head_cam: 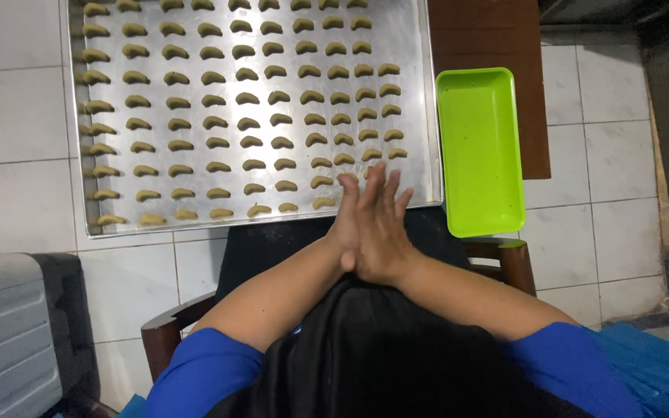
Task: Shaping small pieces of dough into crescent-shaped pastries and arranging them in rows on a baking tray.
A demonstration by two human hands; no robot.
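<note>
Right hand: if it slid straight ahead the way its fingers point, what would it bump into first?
Probably the metal tray. The right hand, pressed palm to palm against the left hand, already reaches over its near edge. Next come the dough crescents just past the fingertips, though height is unclear.

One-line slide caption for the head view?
Head view: left hand and right hand pressed palm to palm over a metal baking tray of crescent dough pieces, green plastic tray alongside.

Dough crescents (246, 98) lie in rows on the baking sheet (416, 116); tray (480, 147) just right.
</note>
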